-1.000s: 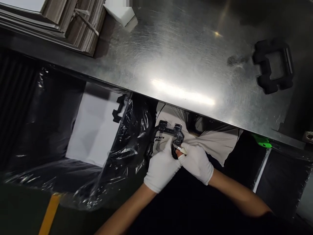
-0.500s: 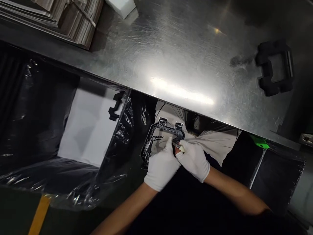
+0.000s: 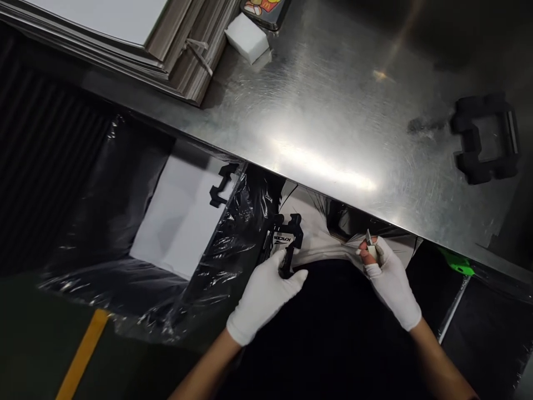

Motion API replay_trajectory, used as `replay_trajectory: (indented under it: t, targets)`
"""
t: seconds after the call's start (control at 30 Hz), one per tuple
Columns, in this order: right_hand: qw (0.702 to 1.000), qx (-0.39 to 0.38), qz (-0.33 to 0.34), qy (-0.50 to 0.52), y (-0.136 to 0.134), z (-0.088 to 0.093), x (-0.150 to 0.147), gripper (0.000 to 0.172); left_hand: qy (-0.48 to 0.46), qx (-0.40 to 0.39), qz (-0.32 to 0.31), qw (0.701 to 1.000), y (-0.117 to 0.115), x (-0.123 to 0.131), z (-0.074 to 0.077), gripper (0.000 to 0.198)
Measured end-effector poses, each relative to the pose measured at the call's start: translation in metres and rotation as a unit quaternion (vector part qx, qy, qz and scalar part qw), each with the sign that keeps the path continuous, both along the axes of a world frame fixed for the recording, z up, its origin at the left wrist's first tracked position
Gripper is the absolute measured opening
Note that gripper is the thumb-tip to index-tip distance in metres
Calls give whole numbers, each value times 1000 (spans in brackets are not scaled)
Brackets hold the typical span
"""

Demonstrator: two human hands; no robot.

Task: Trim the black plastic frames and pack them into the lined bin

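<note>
Black frame (image 3: 297,236) we are gripping in our left hand (image 3: 263,297), well left of our right hand (image 3: 392,286), itself pinching a blade (image 3: 368,238).

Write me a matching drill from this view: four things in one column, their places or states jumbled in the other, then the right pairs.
Column 1
1. Left hand
2. Right hand
3. White block
4. Yellow strip

Column 2
A. At the lower left of the picture
B. Holding a small blade
C. On the metal table, beside a tied stack
D. Holding a black frame

Right pairs: 1-D, 2-B, 3-C, 4-A
</note>
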State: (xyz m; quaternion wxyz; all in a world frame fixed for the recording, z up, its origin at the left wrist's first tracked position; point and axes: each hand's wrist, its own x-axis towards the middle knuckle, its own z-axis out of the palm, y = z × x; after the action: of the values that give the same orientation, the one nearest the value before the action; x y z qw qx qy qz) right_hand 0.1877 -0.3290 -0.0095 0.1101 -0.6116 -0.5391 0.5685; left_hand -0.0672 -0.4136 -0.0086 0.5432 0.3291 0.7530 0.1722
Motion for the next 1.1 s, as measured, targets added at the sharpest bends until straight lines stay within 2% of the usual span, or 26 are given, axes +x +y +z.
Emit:
replay_trajectory:
  t: [0.17, 0.27, 0.33, 0.6, 0.83, 1.1]
  targets:
    - [993, -10, 118, 23, -8, 12, -35, 30, 95, -9, -44, 994, 8, 17, 7, 48]
    - [979, 26, 198, -32, -11, 10, -65, 27, 167, -33, -94, 981, 13, 30, 7, 47]
    - [970, 29, 228, -78, -9, 7, -77, 21, 200, -46, -123, 971, 16, 35, 7, 48]
    - [968, 23, 223, -113, -7, 7, -80, 14, 263, -80, -193, 942, 22, 44, 3, 69]
    - [973, 27, 201, -107, -10, -1, -81, 11, 275, -91, -220, 931, 24, 49, 2, 65]
    - [978, 16, 191, -80, -7, -3, -78, 21, 278, -74, -212, 934, 23, 48, -1, 65]
